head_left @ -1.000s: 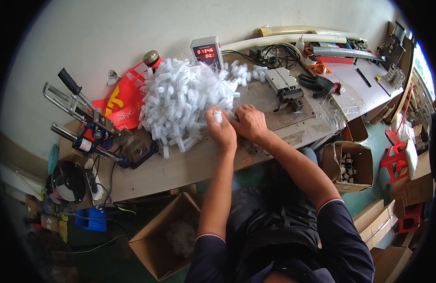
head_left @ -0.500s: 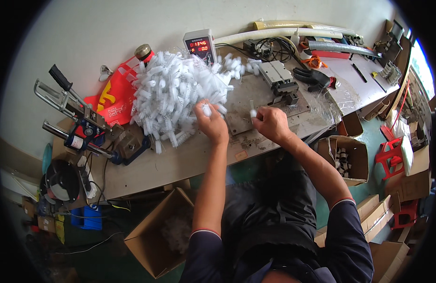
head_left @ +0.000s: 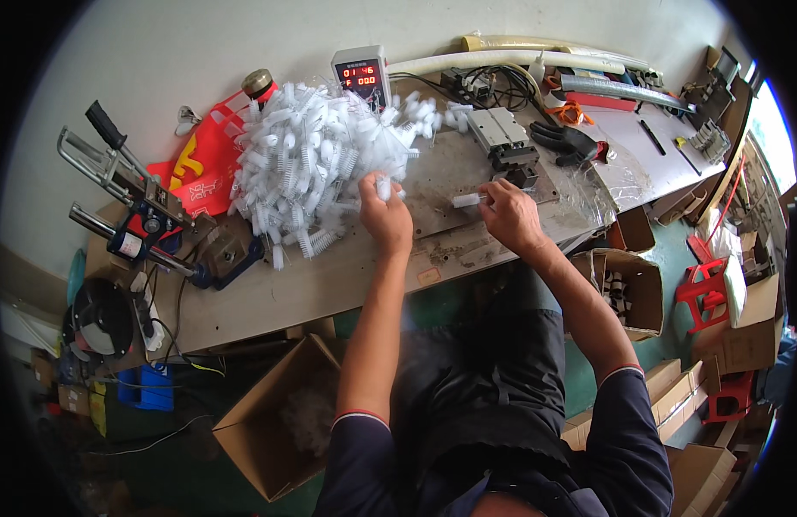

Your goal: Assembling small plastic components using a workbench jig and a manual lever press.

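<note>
The left hand (head_left: 386, 217) is closed around one small white bristled plastic brush piece (head_left: 383, 185), held upright at the near edge of the large heap of white bristled plastic brush pieces (head_left: 316, 164). The heap lies on the worn grey tabletop (head_left: 329, 284), in front of the person and to their left.

The right hand (head_left: 510, 215) pinches a second small white brush piece (head_left: 467, 200) between thumb and fingers, the piece lying roughly level and pointing left. It is held just beside the grey metal fixture block (head_left: 502, 142), over the flat grey metal plate (head_left: 450, 185).

A grey digital counter box with red digits (head_left: 361, 76) stands behind the heap. A red plastic bag (head_left: 204, 168) lies left of the heap. A black glove (head_left: 566, 142) rests right of the fixture. An open brown cardboard box (head_left: 282, 422) sits on the floor below the tabletop edge.
</note>
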### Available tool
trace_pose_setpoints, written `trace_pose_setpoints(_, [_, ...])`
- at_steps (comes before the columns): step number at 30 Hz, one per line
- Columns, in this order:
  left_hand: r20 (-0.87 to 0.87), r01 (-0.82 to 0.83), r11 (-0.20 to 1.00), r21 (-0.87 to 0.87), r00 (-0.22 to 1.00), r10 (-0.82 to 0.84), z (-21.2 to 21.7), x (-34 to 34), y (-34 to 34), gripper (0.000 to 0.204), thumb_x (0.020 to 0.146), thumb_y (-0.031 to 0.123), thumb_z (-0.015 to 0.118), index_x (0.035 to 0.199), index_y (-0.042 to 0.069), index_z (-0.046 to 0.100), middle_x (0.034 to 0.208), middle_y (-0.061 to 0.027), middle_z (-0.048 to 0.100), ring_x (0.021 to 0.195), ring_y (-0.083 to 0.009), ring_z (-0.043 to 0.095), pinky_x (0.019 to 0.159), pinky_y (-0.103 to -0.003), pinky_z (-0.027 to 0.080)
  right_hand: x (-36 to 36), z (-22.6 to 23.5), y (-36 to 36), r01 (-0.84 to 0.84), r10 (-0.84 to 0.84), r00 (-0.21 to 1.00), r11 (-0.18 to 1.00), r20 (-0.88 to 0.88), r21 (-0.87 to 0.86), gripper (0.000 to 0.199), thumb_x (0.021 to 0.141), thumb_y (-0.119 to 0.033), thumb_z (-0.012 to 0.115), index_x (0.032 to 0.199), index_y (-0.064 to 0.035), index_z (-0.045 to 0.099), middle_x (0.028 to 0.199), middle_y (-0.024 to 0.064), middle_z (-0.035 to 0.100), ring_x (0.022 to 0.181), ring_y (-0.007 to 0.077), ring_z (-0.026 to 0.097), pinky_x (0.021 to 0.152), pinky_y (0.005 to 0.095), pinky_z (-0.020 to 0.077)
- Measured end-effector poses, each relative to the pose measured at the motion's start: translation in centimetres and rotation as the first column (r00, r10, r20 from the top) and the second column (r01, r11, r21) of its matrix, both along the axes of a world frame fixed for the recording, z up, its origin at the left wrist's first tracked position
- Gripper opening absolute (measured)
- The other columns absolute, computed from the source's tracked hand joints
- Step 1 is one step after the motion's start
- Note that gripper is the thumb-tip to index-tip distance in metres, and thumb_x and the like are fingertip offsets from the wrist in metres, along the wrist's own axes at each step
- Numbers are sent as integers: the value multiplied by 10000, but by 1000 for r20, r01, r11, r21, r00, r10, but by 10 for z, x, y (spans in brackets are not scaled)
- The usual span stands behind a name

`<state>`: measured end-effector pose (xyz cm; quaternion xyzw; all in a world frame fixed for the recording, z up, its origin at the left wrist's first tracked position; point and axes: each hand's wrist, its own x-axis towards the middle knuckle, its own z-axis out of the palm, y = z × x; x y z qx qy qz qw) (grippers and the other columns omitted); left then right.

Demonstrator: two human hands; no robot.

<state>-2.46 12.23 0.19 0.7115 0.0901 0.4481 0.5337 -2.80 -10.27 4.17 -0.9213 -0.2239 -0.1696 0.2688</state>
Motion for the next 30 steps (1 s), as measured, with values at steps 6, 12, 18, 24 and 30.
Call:
trace_pose_setpoints(6, [-40, 0, 999, 43, 999, 1, 1, -1, -4, 138, 993, 40, 570, 1131, 49, 573, 825, -70, 700, 670, -170, 640, 636, -332, 514, 7, -4, -6, -22, 35, 996, 988, 80, -155, 98, 867, -161, 717, 903, -71, 705, 926, 95, 640, 950, 315, 649, 789, 444, 543])
trace_pose_setpoints(12, [-58, 2, 997, 72, 998, 2, 0, -2, -3, 124, 995, 42, 568, 1119, 44, 562, 823, -69, 701, 663, -177, 641, 634, -336, 517, -2, -5, -27, 90, -89, 996, 995, 16, -36, 121, 861, -187, 699, 862, -68, 716, 869, 117, 688, 875, 331, 683, 761, 454, 549])
trace_pose_setpoints(18, [-82, 78, 990, 113, 994, -69, 0, -1, -7, 130, 992, 34, 553, 1121, 39, 569, 857, -76, 696, 693, -173, 640, 658, -329, 514, 3, -7, -53, 356, -335, 927, 928, -167, 114, 194, 824, -244, 688, 817, -56, 731, 796, 167, 724, 804, 371, 713, 760, 455, 555])
trace_pose_setpoints(24, [-120, 82, 988, 130, 990, -67, -2, -2, -6, 117, 997, 54, 550, 1111, 36, 573, 840, -69, 693, 669, -172, 628, 651, -331, 511, 14, -14, -58, 436, -386, 889, 877, -248, 200, 199, 799, -243, 682, 825, -53, 734, 802, 171, 725, 803, 373, 713, 760, 455, 552])
trace_pose_setpoints(30, [-100, 82, 984, 155, 993, -67, 0, -2, -9, 132, 984, 43, 559, 1116, 49, 574, 836, -67, 699, 677, -182, 640, 660, -339, 516, 18, -23, -48, 510, -469, 856, 835, -217, 207, 218, 804, -248, 670, 820, -39, 730, 799, 192, 722, 801, 381, 711, 771, 460, 549])
